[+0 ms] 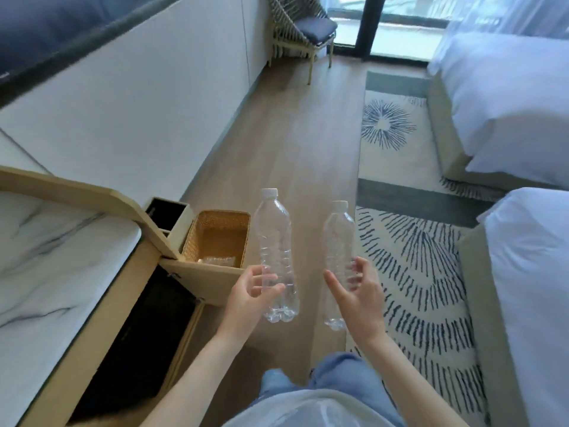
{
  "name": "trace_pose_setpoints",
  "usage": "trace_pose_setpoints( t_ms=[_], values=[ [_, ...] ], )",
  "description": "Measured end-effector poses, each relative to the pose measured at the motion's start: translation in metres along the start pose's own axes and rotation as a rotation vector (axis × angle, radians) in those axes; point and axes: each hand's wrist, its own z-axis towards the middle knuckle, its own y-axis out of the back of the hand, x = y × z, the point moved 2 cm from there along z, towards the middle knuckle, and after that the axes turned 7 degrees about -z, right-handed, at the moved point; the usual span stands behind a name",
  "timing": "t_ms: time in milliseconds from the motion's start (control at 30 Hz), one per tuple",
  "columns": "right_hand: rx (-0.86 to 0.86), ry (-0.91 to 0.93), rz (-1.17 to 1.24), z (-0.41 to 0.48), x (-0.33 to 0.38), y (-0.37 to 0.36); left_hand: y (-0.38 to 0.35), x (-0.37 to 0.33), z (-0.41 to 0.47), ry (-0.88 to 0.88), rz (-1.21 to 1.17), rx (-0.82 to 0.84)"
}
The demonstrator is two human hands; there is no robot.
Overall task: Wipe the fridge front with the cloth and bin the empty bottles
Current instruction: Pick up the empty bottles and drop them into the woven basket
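I hold two clear empty plastic bottles with white caps, upright, over the wooden floor. My left hand [251,289] grips the lower part of the left bottle [275,241]. My right hand [357,291] grips the lower part of the right bottle [338,238]. A woven wicker bin [215,238] stands on the floor just left of the left bottle, with some crumpled clear plastic at its bottom. The dark fridge front [138,337] sits below the marble counter at lower left. No cloth is in view.
A marble-topped counter [46,257] with a wooden frame fills the left. A white box with a black inside [167,214] stands beside the bin. Patterned rug [415,272] and two white beds [529,288] lie to the right. A chair [304,32] stands far ahead.
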Motion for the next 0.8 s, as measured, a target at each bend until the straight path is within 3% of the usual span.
trace_pose_setpoints(
  t_ms=[300,600,800],
  values=[
    [-0.105,-0.129,0.024,0.096,-0.051,0.054,-0.115,-0.022,0.102,0.039,0.099,0.153],
    [0.063,-0.094,0.010,0.279,-0.098,0.112,-0.245,-0.059,0.217,0.091,0.014,0.007],
    [0.232,0.007,0.010,0.388,-0.084,0.102,-0.269,-0.090,0.275,0.067,-0.061,-0.170]
  ],
)
